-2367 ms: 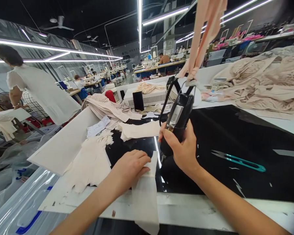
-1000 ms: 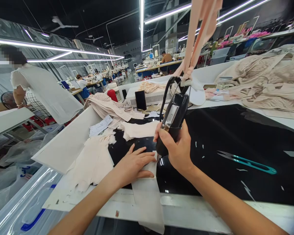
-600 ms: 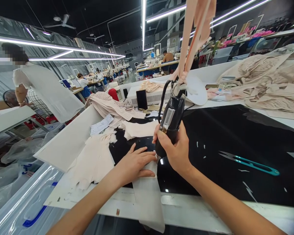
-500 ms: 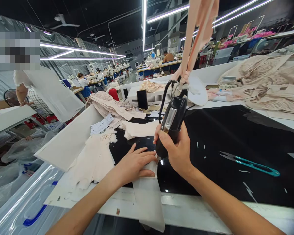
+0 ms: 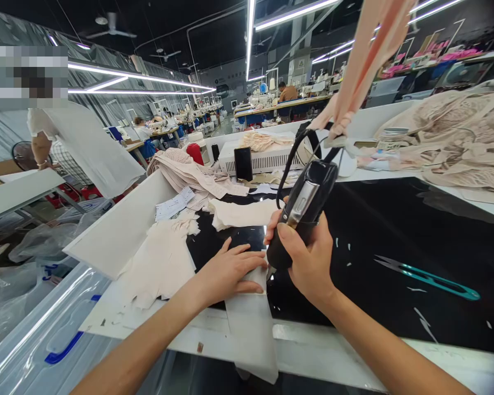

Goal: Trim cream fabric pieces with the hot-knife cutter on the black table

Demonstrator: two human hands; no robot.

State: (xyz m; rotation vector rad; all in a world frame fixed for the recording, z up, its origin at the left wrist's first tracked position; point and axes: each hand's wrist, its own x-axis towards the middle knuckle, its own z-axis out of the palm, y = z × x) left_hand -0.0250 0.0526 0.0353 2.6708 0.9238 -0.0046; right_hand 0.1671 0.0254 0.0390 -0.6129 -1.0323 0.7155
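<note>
My right hand [image 5: 308, 258] is wrapped round a black corded electric hand tool [image 5: 307, 189] with a metal plate on its side. The tool leans to the right, its lower end by the edge of a pale fabric strip [image 5: 253, 334]. Pink cloth bands [image 5: 364, 71] are tied at its top and run upward. My left hand [image 5: 230, 274] lies flat on the strip with fingers spread, fingertips close to the tool. The strip hangs over the table's front edge. What the tool's lower end touches is hidden.
Cut pale pieces [image 5: 160, 263] lie left of my hand, another piece [image 5: 247, 213] beyond it. Teal thread snips [image 5: 432, 277] rest on the black tabletop [image 5: 374, 230] at right. A phone [image 5: 243, 163] leans on a white box. Beige garments [image 5: 456, 142] are heaped at back right.
The tool in my right hand has tipped further to the right and moved slightly right, the cloth bands swinging along. My left hand stays flat on the strip. The view has shifted a little.
</note>
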